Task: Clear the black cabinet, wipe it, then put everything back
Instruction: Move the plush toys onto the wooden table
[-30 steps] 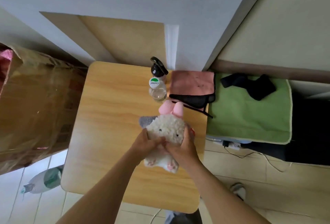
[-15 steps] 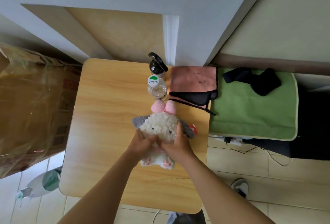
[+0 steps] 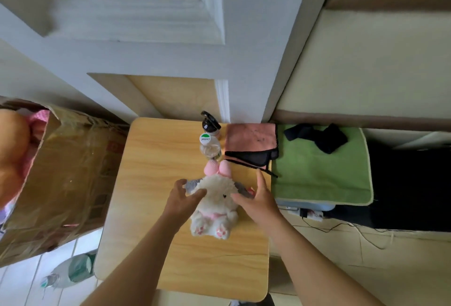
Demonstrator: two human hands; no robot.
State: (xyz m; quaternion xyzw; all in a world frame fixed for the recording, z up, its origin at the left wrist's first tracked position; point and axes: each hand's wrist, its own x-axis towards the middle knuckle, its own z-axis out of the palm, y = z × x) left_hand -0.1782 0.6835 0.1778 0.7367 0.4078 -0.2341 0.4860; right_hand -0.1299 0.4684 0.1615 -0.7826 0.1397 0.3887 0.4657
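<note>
We see a plush toy (image 3: 216,204) lying on its back on the wooden table (image 3: 156,159). It is white and fluffy, with a pink bow at the top of its head, grey ears out to each side and pink-soled feet pointing towards the person.

The left hand (image 3: 181,198) is at the toy's left side. Its fingers are loosely spread by the grey ear and its thumb rests on the fluffy head, with nothing gripped. The right hand (image 3: 260,199) is at the other side, also unclenched. Its forefinger points straight away from the person and its thumb lies against the toy's face. Neither hand curls round the toy; both only touch it.

Just beyond the bow stands a clear bottle (image 3: 210,147) with a white and green cap. Behind that is a spray bottle (image 3: 208,122) with a black head. A pink cloth (image 3: 249,135) lies at the table's far right corner, with a black mesh piece (image 3: 253,157) over its near edge.

Right of the table lies a green mat (image 3: 317,174) with a black rag (image 3: 317,135) on its far part. Beyond the mat we see the black cabinet (image 3: 405,183) as a dark low block. We cannot tell what the mat rests on.

On the left stands a large cardboard box (image 3: 66,171), and a plastic bottle (image 3: 69,270) lies on the tiled floor near it.
</note>
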